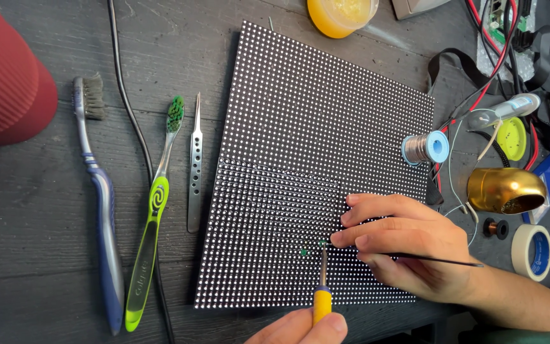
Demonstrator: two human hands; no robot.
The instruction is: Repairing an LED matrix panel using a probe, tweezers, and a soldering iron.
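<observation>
A black LED dot-matrix panel (326, 114) lies flat on the dark wooden table. My right hand (408, 245) rests on the panel's lower right part, fingers pointing left, and pinches a thin black rod (440, 260) that sticks out to the right. My left hand (300, 328) shows only at the bottom edge and grips a yellow-handled tool (322, 299). The tool's metal tip points up at the panel, just below my right fingertips. Two small green spots (304, 252) sit on the panel beside the tip.
Left of the panel lie steel tweezers (194, 165), a green toothbrush (154, 210), a blue-grey toothbrush (100, 204) and a black cable (128, 102). To the right are a solder spool (425, 148), a gold dome (504, 190), a tape roll (533, 251) and tangled wires. A yellow tub (338, 16) stands at the top.
</observation>
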